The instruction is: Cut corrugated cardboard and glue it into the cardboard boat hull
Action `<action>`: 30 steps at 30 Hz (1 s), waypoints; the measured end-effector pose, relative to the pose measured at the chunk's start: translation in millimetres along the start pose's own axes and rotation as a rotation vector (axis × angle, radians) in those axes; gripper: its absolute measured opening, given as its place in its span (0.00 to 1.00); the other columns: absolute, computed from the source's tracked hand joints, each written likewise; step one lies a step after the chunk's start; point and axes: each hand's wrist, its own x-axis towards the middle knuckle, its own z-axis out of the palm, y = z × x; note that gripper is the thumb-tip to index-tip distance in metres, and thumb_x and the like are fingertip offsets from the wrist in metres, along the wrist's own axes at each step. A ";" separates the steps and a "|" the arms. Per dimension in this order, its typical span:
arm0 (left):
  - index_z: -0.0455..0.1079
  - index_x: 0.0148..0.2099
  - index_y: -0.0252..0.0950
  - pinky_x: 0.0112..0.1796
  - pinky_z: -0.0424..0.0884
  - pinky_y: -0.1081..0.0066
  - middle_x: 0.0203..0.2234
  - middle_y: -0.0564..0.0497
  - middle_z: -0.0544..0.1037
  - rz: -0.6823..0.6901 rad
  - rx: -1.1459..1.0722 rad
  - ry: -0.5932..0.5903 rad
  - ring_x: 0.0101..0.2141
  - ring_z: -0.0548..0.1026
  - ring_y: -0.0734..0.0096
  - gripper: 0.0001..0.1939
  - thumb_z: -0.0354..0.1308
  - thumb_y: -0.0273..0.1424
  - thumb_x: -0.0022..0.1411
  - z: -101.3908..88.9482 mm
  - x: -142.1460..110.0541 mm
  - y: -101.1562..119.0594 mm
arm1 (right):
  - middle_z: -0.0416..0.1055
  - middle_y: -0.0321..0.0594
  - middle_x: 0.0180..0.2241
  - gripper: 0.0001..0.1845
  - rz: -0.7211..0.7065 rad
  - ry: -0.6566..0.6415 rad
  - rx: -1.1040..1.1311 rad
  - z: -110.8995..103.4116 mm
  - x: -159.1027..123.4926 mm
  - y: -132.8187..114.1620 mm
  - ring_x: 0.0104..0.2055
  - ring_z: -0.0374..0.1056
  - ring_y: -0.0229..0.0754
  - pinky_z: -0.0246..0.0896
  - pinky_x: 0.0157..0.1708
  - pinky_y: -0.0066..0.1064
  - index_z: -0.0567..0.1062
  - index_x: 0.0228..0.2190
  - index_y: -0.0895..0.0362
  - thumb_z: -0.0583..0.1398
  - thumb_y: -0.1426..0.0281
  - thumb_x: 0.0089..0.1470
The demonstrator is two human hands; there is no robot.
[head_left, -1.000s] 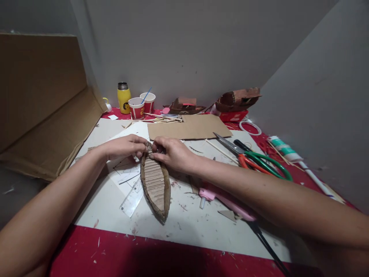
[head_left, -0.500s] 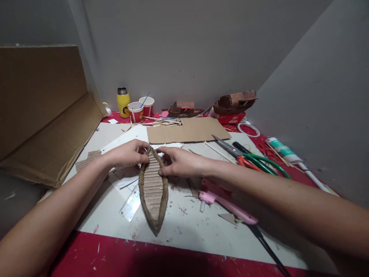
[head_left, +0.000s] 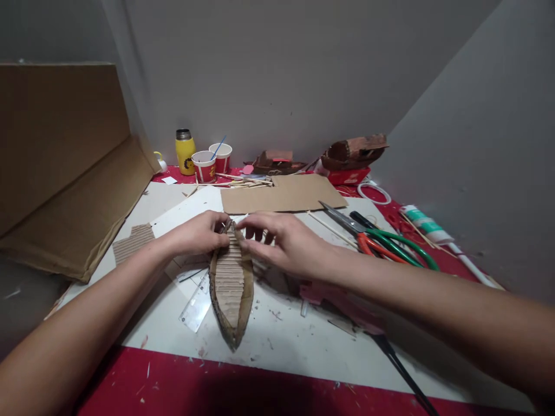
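A boat-shaped hull of corrugated cardboard point(head_left: 231, 289) lies on a white board point(head_left: 277, 341), its pointed end toward me. My left hand point(head_left: 200, 233) pinches the far tip of the hull from the left, fingers curled. My right hand point(head_left: 281, 245) reaches in from the right, its fingertips on the hull's far right edge with the other fingers spread above it.
A clear ruler point(head_left: 196, 305) lies left of the hull, a pink glue gun point(head_left: 321, 296) under my right forearm. Scissors point(head_left: 381, 240), a flat cardboard sheet point(head_left: 281, 193), sticks, two paper cups point(head_left: 212, 162), a yellow bottle point(head_left: 185, 151) and finished model boats point(head_left: 353, 151) sit behind. Folded cardboard point(head_left: 65, 173) stands left.
My right hand has lifted off the hull's right side and opened, only its fingertips staying at the far tip. My left hand keeps its pinch. The hull has barely shifted.
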 end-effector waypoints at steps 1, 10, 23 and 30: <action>0.69 0.32 0.35 0.26 0.62 0.73 0.24 0.55 0.72 0.005 -0.002 0.000 0.26 0.69 0.70 0.07 0.55 0.28 0.48 0.6 -0.1 0.5 | 0.73 0.45 0.34 0.10 -0.137 -0.029 -0.045 -4.5 -3.4 -3.7 0.36 0.67 0.43 0.61 0.38 0.35 0.76 0.40 0.60 0.58 0.74 0.56; 0.70 0.34 0.35 0.23 0.59 0.74 0.22 0.56 0.71 0.011 -0.034 -0.011 0.23 0.67 0.73 0.08 0.55 0.27 0.48 4.7 0.9 -2.7 | 0.73 0.44 0.34 0.09 -0.439 -0.466 -0.267 -1.8 -17.7 -15.2 0.38 0.64 0.43 0.58 0.47 0.37 0.77 0.30 0.60 0.57 0.75 0.56; 0.70 0.33 0.35 0.24 0.60 0.74 0.22 0.55 0.72 0.019 -0.070 -0.032 0.24 0.68 0.72 0.06 0.59 0.29 0.49 3.4 1.0 -2.1 | 0.72 0.47 0.32 0.09 -0.437 -0.466 -0.254 1.7 -16.3 -20.7 0.35 0.64 0.45 0.59 0.40 0.37 0.78 0.31 0.60 0.57 0.75 0.56; 0.73 0.34 0.34 0.30 0.67 0.71 0.27 0.52 0.77 0.019 -0.243 -0.022 0.29 0.73 0.67 0.08 0.61 0.28 0.48 4.0 0.0 -3.2 | 0.73 0.46 0.33 0.10 -0.448 -0.385 -0.275 5.1 -22.4 -18.1 0.36 0.64 0.45 0.60 0.41 0.39 0.77 0.33 0.59 0.55 0.73 0.58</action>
